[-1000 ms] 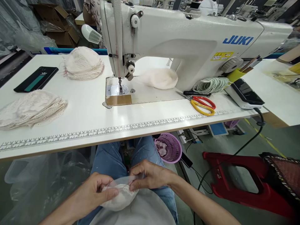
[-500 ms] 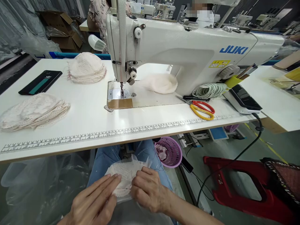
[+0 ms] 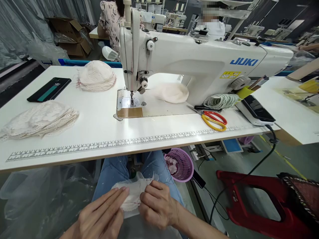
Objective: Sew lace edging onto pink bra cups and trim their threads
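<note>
On my lap lies a white lace piece (image 3: 133,196) with thin see-through material around its edges. My left hand (image 3: 104,210) rests flat on its left side, fingers stretched out and close together. My right hand (image 3: 157,203) is curled closed on the right edge; the fingertips and exactly what is pinched between them are hidden. Above, on the table, stands a white sewing machine (image 3: 209,54). A pale, rounded fabric piece (image 3: 174,92) lies on its bed, to the right of the needle.
Two stacks of lace pieces, one in front (image 3: 41,119) and one behind (image 3: 96,76), lie at left near a black phone-like object (image 3: 50,89). Scissors (image 3: 214,120), a cord coil (image 3: 221,101) and a purple basket (image 3: 183,166) are at right. A red stool (image 3: 245,202) stands on the floor.
The camera view has tilted slightly, so the table and machine appear a little lower. Both hands stay at the lace piece, whose upper edge now looks more folded down.
</note>
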